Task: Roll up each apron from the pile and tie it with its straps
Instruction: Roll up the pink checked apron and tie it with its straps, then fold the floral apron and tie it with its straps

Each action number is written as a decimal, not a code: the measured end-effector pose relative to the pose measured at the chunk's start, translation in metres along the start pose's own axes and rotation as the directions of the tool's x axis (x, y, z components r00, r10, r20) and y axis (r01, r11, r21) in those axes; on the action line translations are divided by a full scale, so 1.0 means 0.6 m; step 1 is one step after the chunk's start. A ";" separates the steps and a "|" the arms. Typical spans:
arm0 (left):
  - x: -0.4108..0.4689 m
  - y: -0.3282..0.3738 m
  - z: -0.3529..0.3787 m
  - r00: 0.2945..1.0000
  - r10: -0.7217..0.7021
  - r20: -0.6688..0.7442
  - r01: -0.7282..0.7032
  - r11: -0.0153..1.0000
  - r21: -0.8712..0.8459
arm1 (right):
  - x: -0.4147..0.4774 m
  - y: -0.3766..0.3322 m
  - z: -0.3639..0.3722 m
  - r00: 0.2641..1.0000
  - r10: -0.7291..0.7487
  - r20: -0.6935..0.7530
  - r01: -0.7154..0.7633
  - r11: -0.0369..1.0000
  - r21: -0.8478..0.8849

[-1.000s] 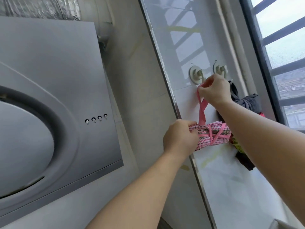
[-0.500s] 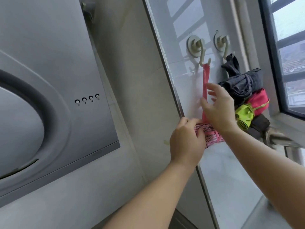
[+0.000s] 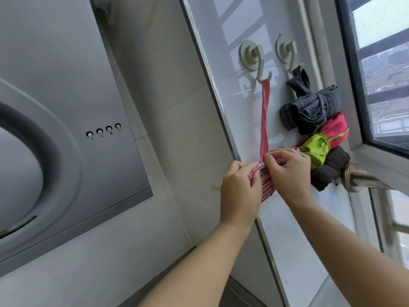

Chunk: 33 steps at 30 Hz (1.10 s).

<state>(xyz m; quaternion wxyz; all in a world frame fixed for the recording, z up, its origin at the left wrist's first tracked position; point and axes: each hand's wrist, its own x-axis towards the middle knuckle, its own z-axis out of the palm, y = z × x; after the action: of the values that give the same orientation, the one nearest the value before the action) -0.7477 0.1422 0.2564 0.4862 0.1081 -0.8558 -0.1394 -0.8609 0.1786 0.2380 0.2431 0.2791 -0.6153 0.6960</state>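
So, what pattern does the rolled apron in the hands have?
The rolled apron is pink-and-dark checked; the head view shows it.

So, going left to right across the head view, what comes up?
Range hood → left hand gripping the checked apron → pink strap → right hand → hung rolled aprons → window.

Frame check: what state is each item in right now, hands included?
left hook: carries the pink strap
right hook: carries the strap of the denim roll
pink strap: taut, looped over the left hook
checked apron: rolled, gripped by both hands
denim roll: rolled, tied, hanging
red roll: rolled, tied with a green strap
green roll: rolled, tied
brown roll: rolled; tie not visible
left hand: grips the checked apron
right hand: pinches the checked apron
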 end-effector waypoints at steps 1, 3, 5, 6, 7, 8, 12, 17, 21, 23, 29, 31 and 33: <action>-0.002 -0.001 0.001 1.000 0.005 -0.014 -0.006 1.000 -0.006 | 0.004 0.001 0.000 1.000 -0.010 0.002 0.010 1.000 -0.006; -0.006 -0.003 0.007 0.999 0.022 -0.039 -0.023 1.000 -0.013 | 0.007 0.001 -0.001 1.000 -0.006 -0.024 0.005 1.000 -0.028; -0.011 -0.005 0.012 0.998 0.031 -0.054 -0.032 0.999 -0.009 | 0.008 0.002 0.000 0.997 0.005 -0.075 -0.007 0.999 -0.032; -0.012 -0.007 0.015 0.998 0.032 -0.061 -0.032 0.999 -0.008 | 0.007 0.003 0.002 0.995 0.013 -0.096 -0.016 1.000 -0.028; -0.014 -0.008 0.019 0.997 0.028 -0.068 -0.029 1.000 -0.009 | 0.006 0.004 0.003 0.993 0.021 -0.113 -0.023 1.000 -0.020; -0.015 -0.010 0.021 0.997 0.022 -0.071 -0.022 1.000 -0.010 | 0.005 0.007 0.005 0.992 0.025 -0.124 -0.027 1.000 -0.011; -0.026 -0.013 0.031 0.995 0.089 -0.035 -0.080 0.976 0.204 | -0.002 0.020 0.001 0.995 0.022 -0.097 -0.022 1.000 -0.001; -0.035 -0.013 0.039 0.988 0.154 -0.020 -0.133 0.907 0.399 | -0.017 0.030 -0.013 0.999 0.012 0.044 -0.012 1.000 0.010; -0.037 -0.016 0.031 0.987 0.160 0.005 -0.151 0.921 0.359 | -0.040 0.043 -0.014 0.990 0.007 0.143 -0.007 1.000 -0.001; -0.043 -0.019 0.021 0.983 0.177 0.056 -0.185 0.926 0.329 | -0.046 0.046 -0.017 0.987 0.009 0.158 -0.008 1.000 -0.012; -0.053 -0.010 -0.015 0.925 0.077 0.372 -0.163 0.965 0.206 | -0.035 0.039 -0.030 0.968 0.015 0.250 0.023 0.989 -0.148; -0.053 -0.007 -0.034 0.897 0.034 0.441 -0.131 0.972 0.192 | -0.046 0.020 -0.035 0.969 0.013 0.248 0.037 0.980 -0.196; -0.060 -0.005 -0.060 0.878 -0.010 0.479 -0.076 0.984 0.160 | -0.072 -0.009 -0.040 0.980 -0.019 0.199 0.066 0.971 -0.228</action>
<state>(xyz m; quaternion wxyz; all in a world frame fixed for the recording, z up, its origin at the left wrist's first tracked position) -0.6983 0.1460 0.2439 0.2510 0.0975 -0.9599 -0.0783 -0.8281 0.2030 0.2100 0.2276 0.3286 -0.7077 0.5826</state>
